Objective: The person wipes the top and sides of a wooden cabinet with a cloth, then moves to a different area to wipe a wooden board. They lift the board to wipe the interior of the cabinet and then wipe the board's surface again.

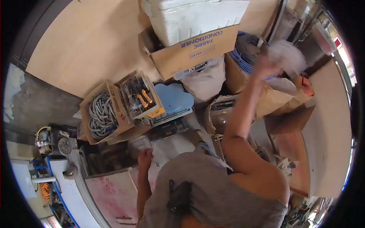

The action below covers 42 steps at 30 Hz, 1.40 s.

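My right hand [268,68], blurred by motion, reaches up at the right to a crumpled, see-through plastic bag [287,57]. The bag overlaps the fingers and is smeared too. Just left of it lie coils of dark and blue cable [247,49] in a cardboard box. Lower and to the left, my left hand [145,156] is closed with its fingertips together. A pale, see-through piece of plastic [140,144] shows right at those fingertips; its kind cannot be made out.
A cardboard box [194,51] with a white foam box [197,19] in it stands at the back. Left of it are a carton of grey flexible hoses [102,116], a box with orange-handled tools [144,98] and a blue plastic piece [173,99]. A white sack [205,79] sits mid-shelf.
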Each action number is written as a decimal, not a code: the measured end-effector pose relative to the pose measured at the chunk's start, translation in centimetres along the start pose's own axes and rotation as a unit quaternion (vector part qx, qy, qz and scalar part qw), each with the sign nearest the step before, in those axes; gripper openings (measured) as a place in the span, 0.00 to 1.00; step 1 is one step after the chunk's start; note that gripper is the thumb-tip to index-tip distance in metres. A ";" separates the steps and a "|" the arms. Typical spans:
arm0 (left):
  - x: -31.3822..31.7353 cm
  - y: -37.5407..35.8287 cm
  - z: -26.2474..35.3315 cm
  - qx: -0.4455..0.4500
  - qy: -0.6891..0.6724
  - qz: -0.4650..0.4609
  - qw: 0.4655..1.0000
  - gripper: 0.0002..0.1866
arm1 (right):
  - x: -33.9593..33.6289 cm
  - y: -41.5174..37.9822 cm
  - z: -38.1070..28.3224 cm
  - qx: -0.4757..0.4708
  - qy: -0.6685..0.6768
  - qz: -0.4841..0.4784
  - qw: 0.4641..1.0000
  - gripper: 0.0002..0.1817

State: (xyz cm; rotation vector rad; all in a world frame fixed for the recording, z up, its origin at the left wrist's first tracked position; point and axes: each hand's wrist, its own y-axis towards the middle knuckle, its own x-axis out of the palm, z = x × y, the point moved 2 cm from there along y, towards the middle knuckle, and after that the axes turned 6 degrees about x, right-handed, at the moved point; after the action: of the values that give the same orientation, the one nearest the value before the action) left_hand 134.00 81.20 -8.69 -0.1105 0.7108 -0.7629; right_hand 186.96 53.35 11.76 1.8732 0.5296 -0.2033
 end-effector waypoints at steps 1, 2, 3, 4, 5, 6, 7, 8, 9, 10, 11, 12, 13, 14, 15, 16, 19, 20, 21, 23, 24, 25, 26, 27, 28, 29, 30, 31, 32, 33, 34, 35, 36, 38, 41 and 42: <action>0.7 1.2 2.3 0.034 -0.018 0.022 0.999 0.16 | 4.2 -5.6 -4.2 -0.076 0.027 -0.212 0.974 0.19; 1.2 2.5 4.6 0.028 -0.012 0.033 0.999 0.16 | 8.0 -11.5 -8.3 -0.115 0.071 -0.426 0.894 0.17; 1.8 3.6 6.9 0.028 -0.056 0.023 0.998 0.15 | 8.8 -17.4 -12.3 -0.123 0.270 -0.578 0.760 0.14; 2.3 5.1 9.2 0.032 -0.102 0.014 0.994 0.14 | 9.6 -25.3 -13.2 -0.252 0.308 -0.557 0.729 0.10; 2.4 6.7 11.8 0.035 -0.104 0.031 0.993 0.14 | 9.9 -31.6 -12.4 -0.309 0.397 -0.509 0.698 0.09; 2.4 7.5 14.2 0.100 -0.067 0.059 0.991 0.14 | 5.5 -30.6 -12.1 -0.280 0.402 -0.598 0.635 0.09; 2.2 7.9 15.6 0.153 -0.026 0.083 0.984 0.13 | 3.4 -31.4 -10.7 -0.220 0.381 -0.677 0.590 0.10; 2.1 9.4 15.3 0.138 -0.027 0.095 0.985 0.13 | 3.7 -34.2 -7.9 -0.214 0.407 -0.685 0.565 0.13; 2.0 11.3 14.9 0.209 -0.032 0.094 0.973 0.13 | 3.3 -34.8 -5.3 -0.202 0.385 -0.693 0.575 0.15; 1.9 12.8 15.0 0.284 -0.034 0.093 0.954 0.13 | 3.2 -34.8 -2.9 -0.190 0.364 -0.698 0.588 0.17; 1.5 12.9 17.0 0.277 -0.032 0.103 0.955 0.13 | 4.0 -34.5 -0.3 -0.153 0.327 -0.717 0.597 0.18; 0.9 12.1 19.9 0.153 -0.135 0.090 0.975 0.16 | 4.9 -33.8 2.8 -0.112 0.288 -0.733 0.606 0.20; 0.5 12.2 21.6 0.030 -0.237 0.072 0.968 0.18 | 9.0 -37.7 7.9 -0.102 0.246 -0.706 0.656 0.22; 0.0 13.5 21.7 0.032 -0.235 0.075 0.969 0.18 | 10.7 -36.1 11.1 -0.118 0.186 -0.646 0.731 0.20; -0.5 14.8 21.5 0.037 -0.246 0.085 0.965 0.22 | 15.4 -38.4 18.1 -0.142 0.173 -0.614 0.757 0.15; -0.8 16.1 21.4 0.043 -0.259 0.093 0.961 0.25 | 14.1 -32.3 18.7 -0.417 0.059 -0.414 0.807 0.11; -1.4 17.2 24.8 0.111 -0.259 0.100 0.954 0.33 | 19.3 -26.9 35.4 0.367 0.344 -0.394 0.769 0.15; -1.2 18.1 25.4 0.123 -0.265 0.086 0.953 0.33 | 18.5 -22.6 35.8 0.495 0.353 -0.323 0.726 0.19; -1.3 18.9 26.0 0.102 -0.292 0.082 0.947 0.35 | 18.0 -17.7 36.1 0.525 0.365 -0.267 0.721 0.23; -1.8 21.7 26.8 0.071 -0.338 0.050 0.937 0.41 | 16.0 -8.8 34.7 0.505 0.384 -0.193 0.749 0.27; -1.7 22.7 27.9 0.080 -0.338 0.037 0.937 0.41 | 14.6 -4.9 33.5 0.459 0.390 -0.174 0.779 0.27; -1.5 23.7 29.1 0.087 -0.364 0.022 0.927 0.42 | 13.3 -2.6 30.6 0.433 0.392 -0.176 0.792 0.26; -1.2 24.7 30.1 0.090 -0.388 0.008 0.917 0.44 | 15.2 -1.1 29.9 0.473 0.360 -0.140 0.792 0.25; -0.5 26.6 30.7 0.086 -0.405 0.009 0.910 0.47 | 17.1 -0.4 29.0 0.446 0.417 -0.158 0.776 0.25; 0.4 27.7 32.4 0.085 -0.401 -0.001 0.912 0.47 | 18.9 0.3 28.1 0.419 0.474 -0.177 0.753 0.26; 1.3 28.3 34.6 0.098 -0.315 -0.005 0.944 0.45 | 20.7 1.0 27.1 0.395 0.528 -0.199 0.725 0.26; 1.6 28.4 36.3 0.115 -0.228 -0.009 0.967 0.44 | 17.9 2.5 20.3 0.409 0.557 -0.171 0.702 0.26; 1.5 27.9 37.5 0.117 -0.228 -0.016 0.967 0.44 | 20.2 2.8 19.0 0.466 0.469 -0.180 0.729 0.25; 1.1 27.5 38.5 0.134 -0.183 -0.033 0.973 0.41 | 21.2 3.0 16.8 0.445 0.476 -0.225 0.724 0.25; 1.0 27.5 39.1 0.149 -0.137 -0.047 0.978 0.38 | 20.6 3.6 13.0 0.403 0.539 -0.216 0.708 0.26; 1.2 28.1 38.7 0.145 -0.132 -0.048 0.979 0.38 | 23.1 3.3 12.1 0.406 0.523 -0.237 0.711 0.25; 1.1 28.6 38.0 0.157 -0.165 -0.049 0.973 0.34 | 22.8 3.7 9.2 0.416 0.555 -0.239 0.680 0.26; 0.6 28.9 37.4 0.168 -0.197 -0.048 0.965 0.31 | 24.1 4.0 8.0 0.402 0.573 -0.248 0.670 0.26; 0.9 27.3 38.6 0.183 -0.187 -0.053 0.964 0.29 | 25.1 3.9 5.4 0.391 0.590 -0.267 0.654 0.26; 2.3 28.5 36.4 0.338 -0.078 -0.044 0.937 0.29 | 24.6 3.4 0.5 0.420 0.587 -0.232 0.652 0.25; 2.3 27.5 37.4 0.319 -0.085 -0.040 0.943 0.30 | 25.4 3.0 0.2 0.419 0.586 -0.241 0.650 0.25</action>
State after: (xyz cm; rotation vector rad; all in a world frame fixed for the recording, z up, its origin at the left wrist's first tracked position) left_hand 174.89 93.93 9.29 0.3835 0.2709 -1.0152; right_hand 210.79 58.92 4.44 2.5470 2.1453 0.6157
